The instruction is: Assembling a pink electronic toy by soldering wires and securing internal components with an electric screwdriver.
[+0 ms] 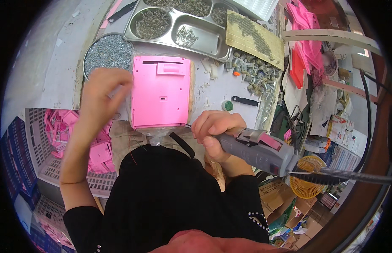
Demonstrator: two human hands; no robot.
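A flat pink plastic casing [161,92] lies on a padded, plastic-wrapped block in front of me, with a dark slot and a raised pink piece at its far end. My right hand [217,130] grips a grey electric screwdriver [257,149] just off the casing's near right corner, its cord trailing right. At the casing's left edge, my left hand [105,88] is curled, thumb and fingers drawn together; anything between them is too small or hidden to make out. Right beside that hand stands a round metal bowl [107,52] of small silver screws.
A steel compartment tray [204,36] with small metal parts stands at the back. Small motors [250,74] and a sheet of tiny parts [257,38] lie to its right. A grey crate [35,139] of pink parts sits low left. Far right hangs a yellow fan [307,177].
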